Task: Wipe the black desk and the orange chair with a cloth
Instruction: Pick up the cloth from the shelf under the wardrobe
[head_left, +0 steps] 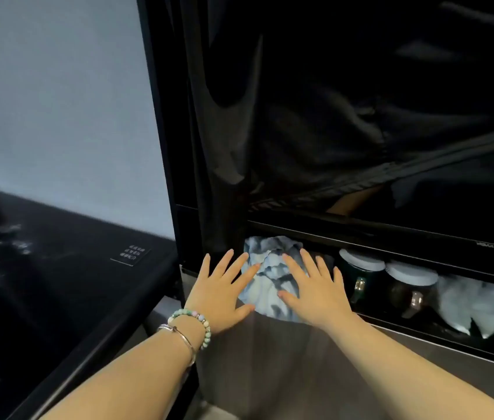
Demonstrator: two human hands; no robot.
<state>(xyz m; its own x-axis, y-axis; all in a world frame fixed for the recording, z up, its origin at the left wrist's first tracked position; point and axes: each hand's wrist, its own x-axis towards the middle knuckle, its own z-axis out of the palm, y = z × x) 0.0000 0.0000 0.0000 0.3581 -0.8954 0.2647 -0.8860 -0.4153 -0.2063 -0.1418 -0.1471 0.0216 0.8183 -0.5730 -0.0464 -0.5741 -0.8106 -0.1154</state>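
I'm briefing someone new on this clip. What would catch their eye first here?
The left hand, wearing bracelets, and the right hand spread open over a crumpled blue-and-white cloth in a low compartment at centre. Right of it stand two dark jars with white lids; the black desk lies left.

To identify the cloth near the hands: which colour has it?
The cloth is mottled pale blue and grey; head view.
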